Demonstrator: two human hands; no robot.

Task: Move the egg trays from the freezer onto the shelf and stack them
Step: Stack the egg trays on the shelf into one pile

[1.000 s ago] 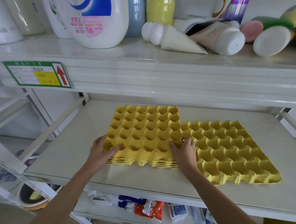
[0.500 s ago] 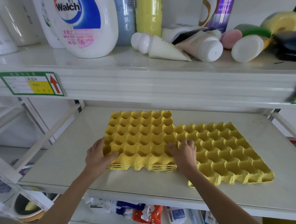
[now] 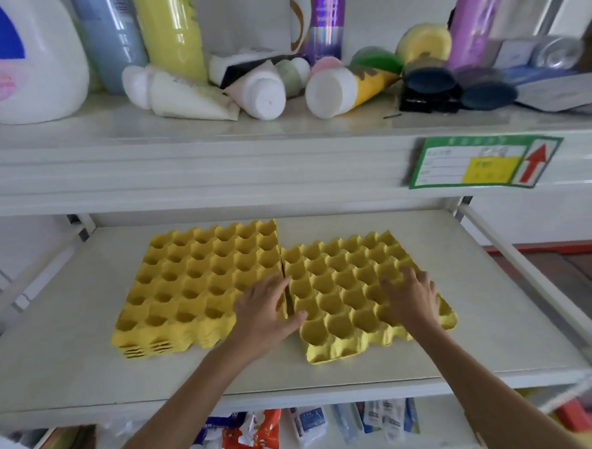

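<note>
Head view: a white metal shelf (image 3: 88, 338) carries two yellow groups of egg trays, and both hands reach onto it from the front edge.
Stack: the stacked trays (image 3: 198, 284) lie on the left half of the shelf, several layers showing at their near left corner.
Single tray: the loose tray (image 3: 346, 290) lies just right of the stack, edges touching or nearly so, its near corner close to the shelf's front edge.
Left hand: the left hand (image 3: 266, 311) rests spread across the seam between the stack and the loose tray, fingers flat, gripping nothing.
Right hand: the right hand (image 3: 411, 295) lies open, palm down on the loose tray's right side, fingers spread, not closed on it.
Handling: moulded pulp by the look of it, so likely very light, fairly stiff but bendable, rough enough not to slip; edges could crush or tear if pinched hard.
Where to hold: probably by the two opposite side edges, thumbs on top and fingers under, lifting level so the cups nest onto the stack.
Above: an upper shelf (image 3: 216, 173) holds a detergent jug (image 3: 22, 67), bottles and fallen tubes, with a green label (image 3: 483, 161) on its front lip; it limits how high a tray can be raised.
Below: packets (image 3: 250, 432) lie on a lower level, out of the way.
Obstacles: nothing lies on the trays themselves.
</note>
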